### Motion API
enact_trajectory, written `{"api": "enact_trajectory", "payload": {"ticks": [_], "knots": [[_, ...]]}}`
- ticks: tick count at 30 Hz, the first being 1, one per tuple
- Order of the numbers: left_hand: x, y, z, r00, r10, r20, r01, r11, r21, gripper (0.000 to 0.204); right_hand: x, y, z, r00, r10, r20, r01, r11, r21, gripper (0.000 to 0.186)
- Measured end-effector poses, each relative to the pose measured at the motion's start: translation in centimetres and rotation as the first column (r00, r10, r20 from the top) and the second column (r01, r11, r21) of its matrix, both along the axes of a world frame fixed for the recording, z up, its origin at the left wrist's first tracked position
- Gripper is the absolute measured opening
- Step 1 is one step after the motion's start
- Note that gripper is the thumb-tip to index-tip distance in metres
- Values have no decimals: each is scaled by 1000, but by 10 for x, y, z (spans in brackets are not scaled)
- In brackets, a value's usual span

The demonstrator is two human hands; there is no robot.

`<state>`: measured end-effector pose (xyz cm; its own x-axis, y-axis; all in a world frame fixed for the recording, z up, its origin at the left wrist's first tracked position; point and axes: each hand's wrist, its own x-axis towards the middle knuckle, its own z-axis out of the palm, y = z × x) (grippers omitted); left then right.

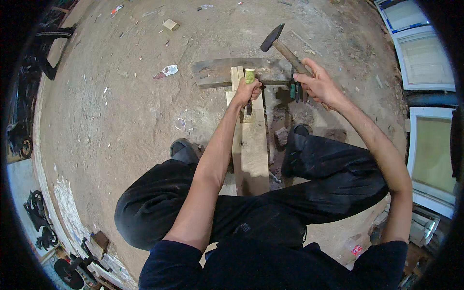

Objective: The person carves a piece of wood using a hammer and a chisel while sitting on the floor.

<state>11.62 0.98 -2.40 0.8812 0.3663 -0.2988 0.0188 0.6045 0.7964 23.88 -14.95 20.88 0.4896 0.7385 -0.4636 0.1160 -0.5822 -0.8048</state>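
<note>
My left hand (248, 92) is wrapped round a chisel (250, 76) with a yellow-green handle. Its dark blade points down to a notched spot on a pale wooden beam (254, 154), which runs from between my legs away from me. Up and to the right, my right hand (320, 87) grips the wooden handle of a hammer (289, 54). The dark hammer head is raised off to the far left of that hand, apart from the chisel. Beneath the beam's far end, a weathered grey plank (210, 72) lies crosswise.
A dark and green object (293, 91), its kind unclear, is by the plank's right end. White-framed window panels (430, 154) line the right side. A wood block (170, 24) and a crumpled wrapper (166, 71) lie on the dusty floor. Dark machine parts (36, 212) stand far left.
</note>
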Motion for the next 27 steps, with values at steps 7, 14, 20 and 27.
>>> {"api": "enact_trajectory", "payload": {"ticks": [7, 14, 20, 27], "knots": [[2, -13, -4, 984, 179, 13, -179, 979, 96, 22, 9, 0, -21, 906, 174, 386, -207, 977, 43, 49], [-14, -2, -9, 980, 197, 13, -198, 979, 56, 15, 22, 31, 5, 706, 132, 696, -238, 970, 57, 47], [-15, -2, -10, 982, 191, -4, -190, 981, 47, 15, 22, 74, 8, 884, -62, 463, -60, 968, 243, 44], [-11, -4, -13, 988, 156, -20, -152, 982, 112, 19, 21, 60, -79, 682, 516, 517, -492, 848, -197, 48]]}}
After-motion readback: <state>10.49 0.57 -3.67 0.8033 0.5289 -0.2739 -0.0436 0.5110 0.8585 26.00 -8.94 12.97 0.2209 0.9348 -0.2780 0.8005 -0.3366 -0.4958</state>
